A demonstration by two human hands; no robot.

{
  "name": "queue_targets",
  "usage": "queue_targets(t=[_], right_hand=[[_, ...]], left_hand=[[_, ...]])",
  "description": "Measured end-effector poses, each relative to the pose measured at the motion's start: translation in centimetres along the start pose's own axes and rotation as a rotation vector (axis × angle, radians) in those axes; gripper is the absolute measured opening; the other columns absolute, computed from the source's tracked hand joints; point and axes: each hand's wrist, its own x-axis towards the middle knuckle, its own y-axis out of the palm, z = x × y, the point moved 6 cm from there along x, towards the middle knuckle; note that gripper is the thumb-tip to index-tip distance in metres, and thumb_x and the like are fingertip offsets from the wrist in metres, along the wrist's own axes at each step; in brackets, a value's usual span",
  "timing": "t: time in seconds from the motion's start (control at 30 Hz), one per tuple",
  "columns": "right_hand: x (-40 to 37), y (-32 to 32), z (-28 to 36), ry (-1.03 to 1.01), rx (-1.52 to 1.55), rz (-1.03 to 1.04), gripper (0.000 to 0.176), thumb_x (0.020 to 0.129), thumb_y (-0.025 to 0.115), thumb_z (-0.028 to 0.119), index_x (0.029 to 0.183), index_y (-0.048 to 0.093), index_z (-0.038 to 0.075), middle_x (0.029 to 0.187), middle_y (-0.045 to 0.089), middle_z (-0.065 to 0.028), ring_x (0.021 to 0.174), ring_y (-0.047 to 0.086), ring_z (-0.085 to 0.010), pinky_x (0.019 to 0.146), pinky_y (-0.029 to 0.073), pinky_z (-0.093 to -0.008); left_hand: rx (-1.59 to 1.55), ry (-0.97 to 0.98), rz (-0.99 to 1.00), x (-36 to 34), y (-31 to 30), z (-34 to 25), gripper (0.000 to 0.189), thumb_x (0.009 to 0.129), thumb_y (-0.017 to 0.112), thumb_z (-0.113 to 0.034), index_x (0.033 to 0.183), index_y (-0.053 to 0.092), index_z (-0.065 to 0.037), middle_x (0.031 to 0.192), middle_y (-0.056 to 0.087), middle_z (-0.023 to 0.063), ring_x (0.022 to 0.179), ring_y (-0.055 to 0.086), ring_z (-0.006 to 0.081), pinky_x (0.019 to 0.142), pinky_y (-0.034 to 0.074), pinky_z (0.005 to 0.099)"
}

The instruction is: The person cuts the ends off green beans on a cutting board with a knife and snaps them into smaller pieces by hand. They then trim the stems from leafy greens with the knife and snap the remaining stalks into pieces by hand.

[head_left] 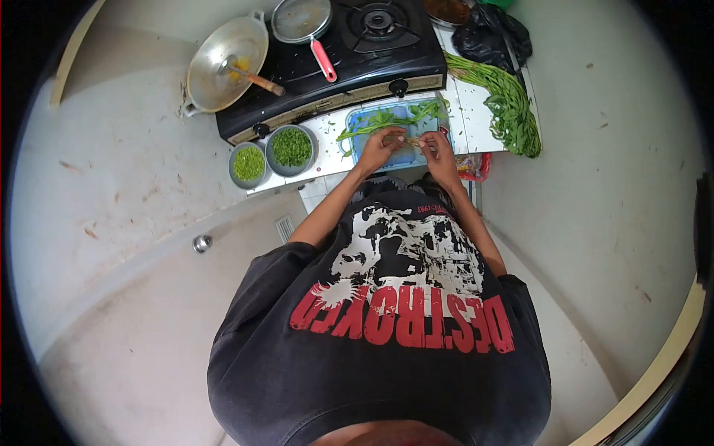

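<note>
My left hand and my right hand are close together over a blue cutting board. Their fingers are pinched towards each other on a small, thin, brownish thing, too small to make out. Just beyond my fingers, leafy green stems lie across the board. Two grey bowls stand left of the board: one holds finely chopped light green pieces, the other darker chopped greens. A larger bunch of leafy greens lies to the right, its leaves hanging towards the counter's front edge.
A black gas stove stands behind the board. On it are a wok with a wooden-handled spatula and a strainer with a red handle. A black plastic bag sits at the back right. White tiled counter surrounds the board.
</note>
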Motion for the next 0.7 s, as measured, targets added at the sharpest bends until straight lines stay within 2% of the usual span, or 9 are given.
queue_targets(t=[0.03,0.1,0.23,0.33,0.53,0.63,0.7], right_hand=[[-0.3,0.0,-0.3,0.046,0.077,0.01,0.016,0.1,0.062,0.014,0.11,0.059,0.001,0.103,0.063,-0.0073,0.093,0.068,-0.0191,0.073,0.051,-0.0296],[-1.0,0.0,-0.8,0.133,0.232,0.028,0.017,0.101,0.061,0.014,0.11,0.058,0.0,0.102,0.065,-0.0072,0.094,0.069,-0.017,0.077,0.053,-0.0285],[-2.9,-0.6,-1.3,0.19,0.31,-0.104,0.017,0.101,0.062,0.013,0.11,0.058,-0.001,0.103,0.068,-0.0102,0.094,0.071,-0.0165,0.081,0.055,-0.0287],[-5.1,-2.0,-1.2,0.217,0.406,-0.246,0.016,0.1,0.062,0.011,0.11,0.059,-0.001,0.105,0.069,-0.0119,0.094,0.071,-0.018,0.082,0.056,-0.0297],[-10.3,-7.1,-1.3,0.154,0.517,-0.589,0.015,0.1,0.058,0.002,0.114,0.059,-0.004,0.107,0.07,-0.0124,0.094,0.071,-0.0208,0.086,0.057,-0.0308],[-12.8,-10.5,-1.8,0.091,0.542,-0.817,0.015,0.1,0.059,0.002,0.114,0.059,-0.004,0.105,0.069,-0.0123,0.094,0.071,-0.02,0.086,0.057,-0.0304],[-14.2,-12.6,-1.8,0.096,0.508,-0.897,0.015,0.099,0.059,0.002,0.113,0.061,-0.004,0.104,0.069,-0.0114,0.094,0.07,-0.0191,0.085,0.057,-0.0299]], left_hand=[[-0.119,-0.042,0.036,0.2,0.5,0.0,0.03,0.099,0.065,-0.016,0.126,0.063,-0.003,0.11,0.069,0.0074,0.098,0.067,0.0143,0.087,0.054,0.0285],[-0.14,-0.067,0.072,0.6,0.9,-0.1,0.027,0.098,0.065,-0.012,0.123,0.063,0.0,0.103,0.071,0.008,0.094,0.068,0.0141,0.086,0.055,0.0282],[-0.064,-0.05,0.134,1.6,2.1,-0.4,0.026,0.096,0.068,-0.011,0.12,0.063,0.0,0.095,0.072,0.0079,0.088,0.068,0.0137,0.082,0.055,0.0272],[-0.009,-0.059,0.205,2.0,4.3,-1.4,0.026,0.095,0.071,-0.013,0.116,0.065,-0.001,0.097,0.071,0.0059,0.088,0.066,0.0116,0.083,0.053,0.0286],[0.025,-0.044,0.481,3.5,13.0,-2.1,0.025,0.091,0.073,-0.009,0.113,0.065,0.001,0.101,0.071,0.0077,0.091,0.067,0.0131,0.084,0.053,0.0271],[0.016,-0.023,0.597,4.0,18.2,-2.5,0.025,0.091,0.071,-0.006,0.114,0.066,0.001,0.104,0.071,0.0078,0.095,0.067,0.0133,0.086,0.053,0.0265],[0.04,0.006,0.673,4.5,21.4,-2.5,0.027,0.091,0.068,-0.002,0.117,0.066,0.0,0.106,0.071,0.0076,0.096,0.067,0.0136,0.087,0.053,0.0271]])
